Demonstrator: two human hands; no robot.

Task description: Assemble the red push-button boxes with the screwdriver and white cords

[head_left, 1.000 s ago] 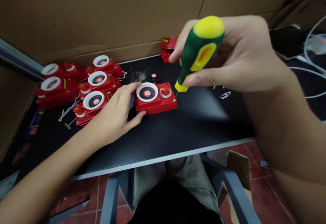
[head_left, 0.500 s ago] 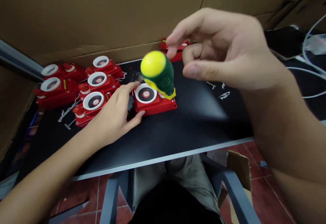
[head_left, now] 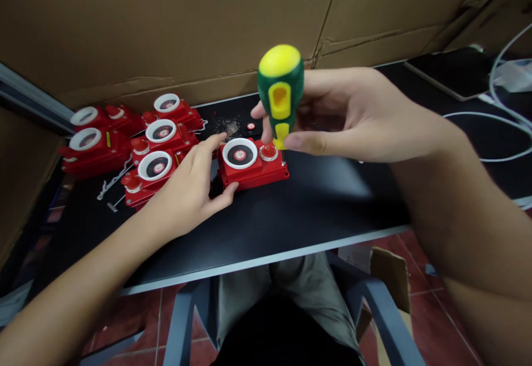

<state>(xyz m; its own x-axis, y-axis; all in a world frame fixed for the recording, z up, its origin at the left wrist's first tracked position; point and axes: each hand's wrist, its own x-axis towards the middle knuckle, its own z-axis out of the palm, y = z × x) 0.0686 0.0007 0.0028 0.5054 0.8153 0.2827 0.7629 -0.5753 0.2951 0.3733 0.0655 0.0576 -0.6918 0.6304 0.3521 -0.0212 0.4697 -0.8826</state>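
A red alarm box with a white-rimmed round horn and a small red lamp lies on the black table. My left hand is closed round its left end, thumb at the front and fingers behind. Over the box's right end stands a screwdriver, nearly upright, with a green and yellow handle. The thumb and fingers of my right hand pinch the lower handle. Its shaft shows only in part, reaching down to the box's right corner near a screw.
Several similar red alarm boxes stand at the left, with white cords beside them. Shavings and a small round-labelled black piece lie behind the held box. A dark flat device and white cables are at the right.
My right hand, apart from the screwdriver with fingers spread before, has come down and taken its handle. The screwdriver has gone from leaning left to nearly upright. My left hand stays on the box.
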